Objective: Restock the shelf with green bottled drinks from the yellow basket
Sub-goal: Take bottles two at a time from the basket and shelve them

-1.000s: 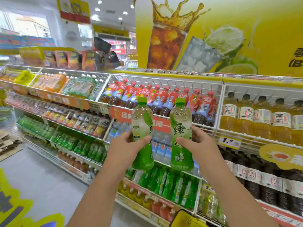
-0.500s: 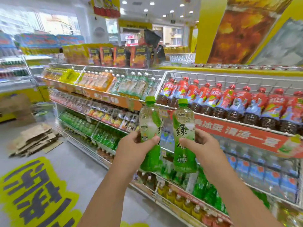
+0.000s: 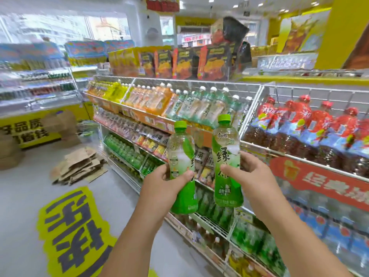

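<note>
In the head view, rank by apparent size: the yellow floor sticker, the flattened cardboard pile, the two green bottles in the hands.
1. Yellow floor sticker, though nearness inflates it.
2. Flattened cardboard pile.
3. Green bottle in the left hand and green bottle in the right hand: alike, not ranked.

Your left hand point(image 3: 164, 181) around one bottle point(image 3: 182, 168), your right hand point(image 3: 246, 172) around another bottle point(image 3: 226, 166) just beside it, both upright before the shelf rack point(image 3: 249, 112), flattened cardboard point(image 3: 79, 166) on the floor point(image 3: 24, 196) to your left.
</note>
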### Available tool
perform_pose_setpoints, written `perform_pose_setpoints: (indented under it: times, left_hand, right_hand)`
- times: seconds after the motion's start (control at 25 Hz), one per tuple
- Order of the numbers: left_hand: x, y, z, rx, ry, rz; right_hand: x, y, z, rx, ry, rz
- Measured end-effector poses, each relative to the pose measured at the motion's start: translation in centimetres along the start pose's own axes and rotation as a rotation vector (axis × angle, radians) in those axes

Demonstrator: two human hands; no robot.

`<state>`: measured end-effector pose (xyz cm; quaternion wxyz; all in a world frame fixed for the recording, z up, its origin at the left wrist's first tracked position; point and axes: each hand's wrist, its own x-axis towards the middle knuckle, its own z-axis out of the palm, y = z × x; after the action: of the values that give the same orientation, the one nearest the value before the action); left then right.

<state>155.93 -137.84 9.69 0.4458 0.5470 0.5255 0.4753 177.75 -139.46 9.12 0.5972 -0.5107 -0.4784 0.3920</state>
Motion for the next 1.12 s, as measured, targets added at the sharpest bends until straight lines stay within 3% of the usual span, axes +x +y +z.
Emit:
perform_pose_setpoints:
  times: [0.24,0.68,0.96,1.12]
  left_hand:
    - [9.7,-0.5,-2.4,0.004,-0.04,0.016]
    - [29.6,-4.0,-9.9,0.064,-0.427,0.069]
    - [34.4,-5.7,-8.8,0.071,-0.669,0.061]
    - [34.0,-6.5,-6.9,0.016,-0.737,0.003]
  right_hand:
    - [7.4,1.2,4.2,-0.066,0.055,0.014]
    - [16.1,5.2,18.0,-0.111,0.441,0.062]
    - [15.7,6.1,20.7,-0.132,0.675,0.12]
    - [15.1,7.1,19.4,-0.145,0.708,0.146]
